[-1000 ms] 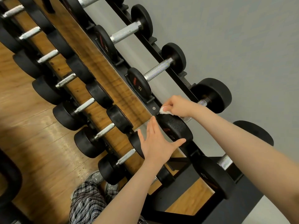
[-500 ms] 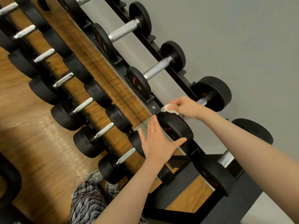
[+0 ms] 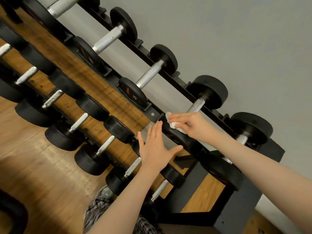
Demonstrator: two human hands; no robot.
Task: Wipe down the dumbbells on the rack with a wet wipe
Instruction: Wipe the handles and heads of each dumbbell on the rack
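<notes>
Under the right hand, a white wet wipe is being pressed onto the top edge of a black dumbbell, which is lying on the upper tier of the rack. The wipe is being held by curled fingers and is showing only at the fingertips; the rest of it is being covered by the hand. Just beside this, the left hand is being kept flat, with straight fingers and the thumb spread apart, against the near face of the same dumbbell head. Nothing is being gripped by it. Beyond the right hand, the knurled metal handle of this dumbbell is running to its far head near the grey wall. To the right of the right hand, a bigger dumbbell is resting on the same tier. To the left of both hands, a lower tier of dumbbells is being seen above the wooden floor. Below the left forearm, checked trousers and a shoe are being seen.
</notes>
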